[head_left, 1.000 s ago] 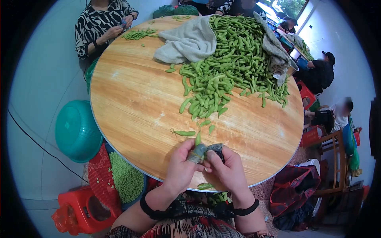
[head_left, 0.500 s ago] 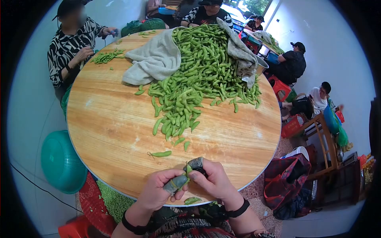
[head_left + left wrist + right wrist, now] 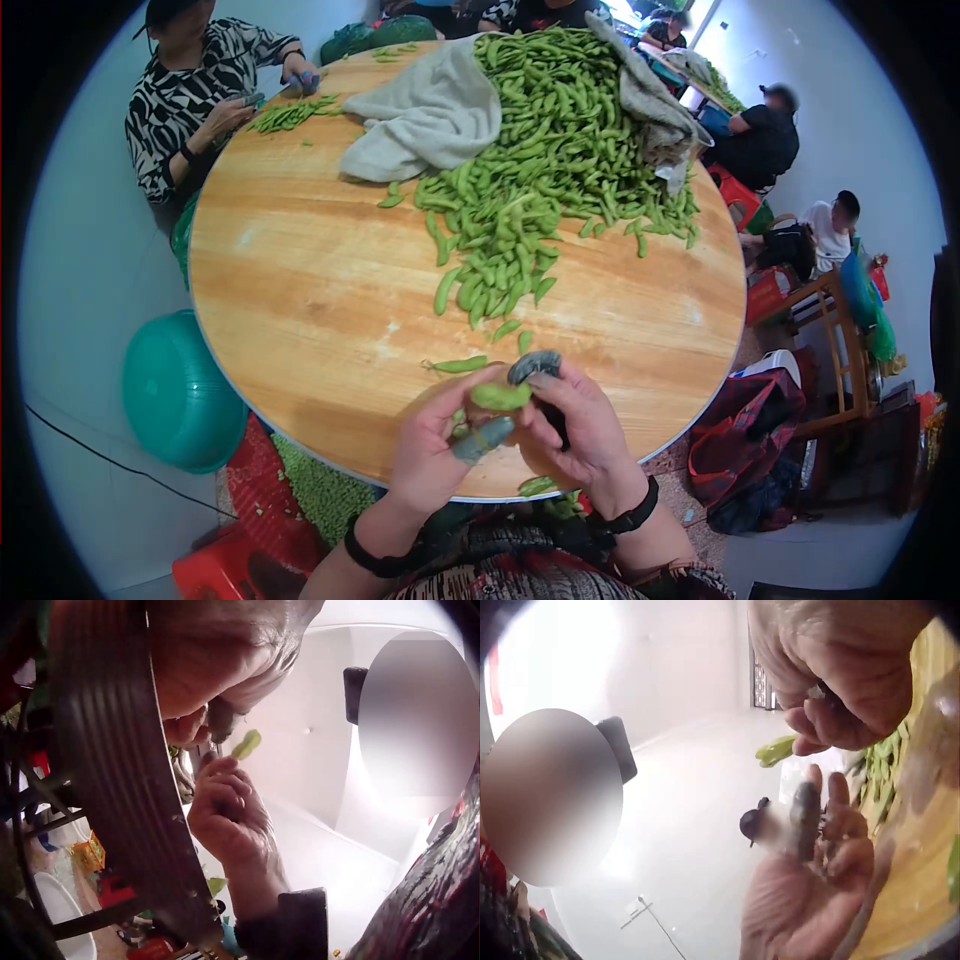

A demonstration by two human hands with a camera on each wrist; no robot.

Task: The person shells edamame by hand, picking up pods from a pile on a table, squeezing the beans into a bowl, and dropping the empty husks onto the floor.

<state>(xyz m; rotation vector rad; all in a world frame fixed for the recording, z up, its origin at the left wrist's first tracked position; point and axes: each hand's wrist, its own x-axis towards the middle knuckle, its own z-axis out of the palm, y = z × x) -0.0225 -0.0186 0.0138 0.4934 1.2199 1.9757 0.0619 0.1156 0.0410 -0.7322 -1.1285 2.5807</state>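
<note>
Head view, item one: green bean pod (image 3: 502, 398), single, plump, held above the near part of the round wooden table (image 3: 320, 290), between the two hands. It is pinched at one end by the right hand (image 3: 585, 425); in both wrist views its other end is left free, projecting past the fingertips.

Item two: left hand (image 3: 425, 450). Its thumb, wrapped in a grey-green cover (image 3: 487, 440), is held straight and apart from the fingers, which are seen partly bent in the right wrist view. Whether anything is held within them cannot be told. A dark cover (image 3: 535, 366) is worn on the right hand.

Item three, handling, as judged: pod to be rated very light, hull pliable, beans inside firmer. Some slip may be expected if the surface is damp; beans may be bruised by a hard squeeze. Hold is best taken near one tip, or across the flat sides, the seam being left uncovered.

Item four, stock: more pods (image 3: 560, 130) are heaped on the table's far part, beside a pale cloth (image 3: 430, 120); one loose pod (image 3: 460, 365) is placed just beyond the hands.
</note>
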